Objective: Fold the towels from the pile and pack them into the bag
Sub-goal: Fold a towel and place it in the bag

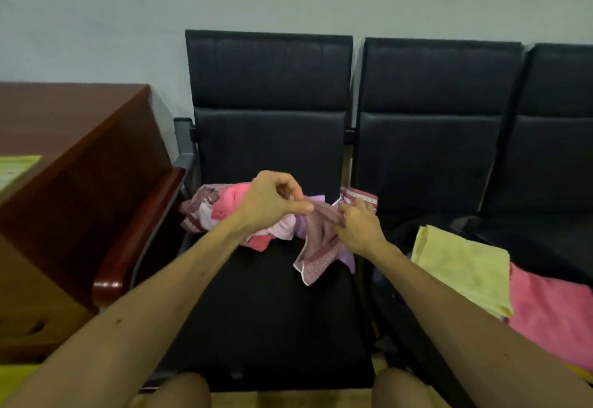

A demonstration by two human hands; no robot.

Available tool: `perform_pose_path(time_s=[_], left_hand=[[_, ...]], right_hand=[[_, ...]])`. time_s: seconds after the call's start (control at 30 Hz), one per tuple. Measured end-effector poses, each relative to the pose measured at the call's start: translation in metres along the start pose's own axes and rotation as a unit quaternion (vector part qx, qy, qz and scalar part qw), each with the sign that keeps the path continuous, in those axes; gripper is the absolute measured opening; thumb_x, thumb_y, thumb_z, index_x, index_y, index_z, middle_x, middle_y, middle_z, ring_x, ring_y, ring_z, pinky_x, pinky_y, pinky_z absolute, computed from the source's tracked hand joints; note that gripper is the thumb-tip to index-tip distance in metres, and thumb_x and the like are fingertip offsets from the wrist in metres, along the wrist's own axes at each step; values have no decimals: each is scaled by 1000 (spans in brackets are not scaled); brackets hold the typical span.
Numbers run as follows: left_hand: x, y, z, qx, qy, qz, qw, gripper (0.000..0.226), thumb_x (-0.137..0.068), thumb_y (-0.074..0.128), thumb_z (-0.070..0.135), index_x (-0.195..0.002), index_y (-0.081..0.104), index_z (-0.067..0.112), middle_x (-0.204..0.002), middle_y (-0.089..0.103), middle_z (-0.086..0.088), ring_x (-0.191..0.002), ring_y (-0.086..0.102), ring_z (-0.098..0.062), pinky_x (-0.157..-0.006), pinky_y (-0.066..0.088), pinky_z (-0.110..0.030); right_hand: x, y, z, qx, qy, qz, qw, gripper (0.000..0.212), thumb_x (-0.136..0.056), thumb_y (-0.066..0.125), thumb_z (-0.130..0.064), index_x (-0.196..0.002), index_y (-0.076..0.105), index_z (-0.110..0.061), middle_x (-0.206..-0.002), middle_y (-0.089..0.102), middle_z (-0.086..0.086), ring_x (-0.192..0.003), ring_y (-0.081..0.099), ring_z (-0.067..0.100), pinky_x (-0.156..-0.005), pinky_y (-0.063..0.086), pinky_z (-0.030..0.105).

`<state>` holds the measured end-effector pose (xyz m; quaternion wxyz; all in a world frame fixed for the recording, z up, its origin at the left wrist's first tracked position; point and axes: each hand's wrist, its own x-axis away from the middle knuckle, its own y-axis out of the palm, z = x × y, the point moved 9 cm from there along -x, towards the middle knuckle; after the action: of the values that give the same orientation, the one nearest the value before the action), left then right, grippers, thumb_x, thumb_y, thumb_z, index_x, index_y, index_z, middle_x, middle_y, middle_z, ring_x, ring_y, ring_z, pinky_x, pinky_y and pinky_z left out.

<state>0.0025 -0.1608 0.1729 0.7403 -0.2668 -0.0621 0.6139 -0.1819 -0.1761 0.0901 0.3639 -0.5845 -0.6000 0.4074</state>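
Note:
A pile of crumpled towels, pink, lilac and patterned maroon, lies at the back of the black chair seat. Both hands hold a maroon patterned towel above the seat, and its lower corner hangs down. My left hand pinches the towel's upper edge between thumb and fingers. My right hand grips the same edge a little to the right. On the neighbouring seat lie a folded yellow towel and a folded pink towel. A dark bag sits in the gap between the seats, mostly hidden by my right arm.
A row of black padded chairs stands against a pale wall. A reddish wooden desk with a rounded edge is close on the left, with a yellow-green paper on it. My knees show at the bottom.

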Motion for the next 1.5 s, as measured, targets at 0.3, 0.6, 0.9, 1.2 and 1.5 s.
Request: perform_pose_path(time_s=[0.3,0.6,0.9,1.2,1.5], left_hand=[[33,-110,136,-72,156,195,966,18,-81,77,12,-92,73,26,-87,69,9,-76,61,3,-76,47,-15],[88,-177,189,-113,194,392,892,13,-99,51,14,-106,62,13,-106,48,-2,-93,49,-8,-82,35,-7],[89,-183,187,70,182,356,914,6,-105,41,13,-104,45,17,-86,48,9,-68,43,2,-66,37,-17],[94,-192,183,-24,150,298,943,21,-101,53,25,-118,65,18,-113,64,3,-111,59,-11,-95,47,-26],[110,-193,146,-112,100,274,950,29,-98,59,36,-100,73,10,-87,68,-2,-80,57,-11,-77,45,-31]], right_hand=[[45,-102,-31,-3,37,89,995,15,-91,51,-7,-98,48,-19,-92,56,6,-77,53,29,-67,41,36],[79,-233,-48,-183,3,280,942,27,-88,53,-1,-101,65,-21,-101,69,5,-95,64,25,-77,49,35],[129,-312,-155,-721,-114,44,683,23,-96,45,-6,-86,65,-2,-86,66,19,-79,67,29,-70,60,37],[145,-307,-129,-511,-126,-14,850,18,-97,55,-12,-94,72,-8,-97,70,13,-97,64,28,-98,53,40],[153,-291,-81,-195,-104,65,973,5,-92,67,-16,-95,70,-15,-87,70,8,-77,62,18,-71,50,35]])
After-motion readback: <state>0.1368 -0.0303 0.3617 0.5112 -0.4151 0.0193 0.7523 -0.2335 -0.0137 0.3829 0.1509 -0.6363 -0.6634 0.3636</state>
